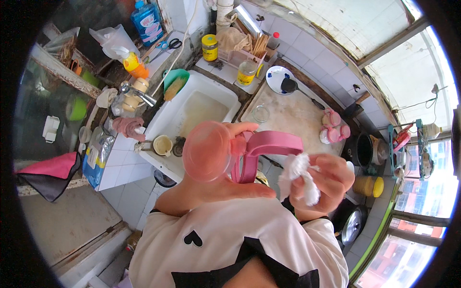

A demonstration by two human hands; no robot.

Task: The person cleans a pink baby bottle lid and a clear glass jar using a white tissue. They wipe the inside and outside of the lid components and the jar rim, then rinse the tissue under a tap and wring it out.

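Observation:
Close below the camera, my left hand (219, 192) grips a pink plastic jar lid with a handle (275, 140). Its round translucent flap (207, 151) is swung up on the hinge, facing me. My right hand (326, 181) pinches a crumpled white tissue or cloth (299, 172) at the end of the handle; whether they touch is unclear. Beyond the hands, a small clear glass jar (260, 113) stands on the pale board (284, 108). Several pink-lidded seasoning jars (330, 135) stand together at the board's right end.
Left of the board is a white sink (158, 124) with a small cream cup (162, 145) on its ledge and a green scoop (174, 81) at its rim. A plate (275, 77) and black spatula (299, 91) lie at the back. A cleaver (353, 108) leans by the tiled wall.

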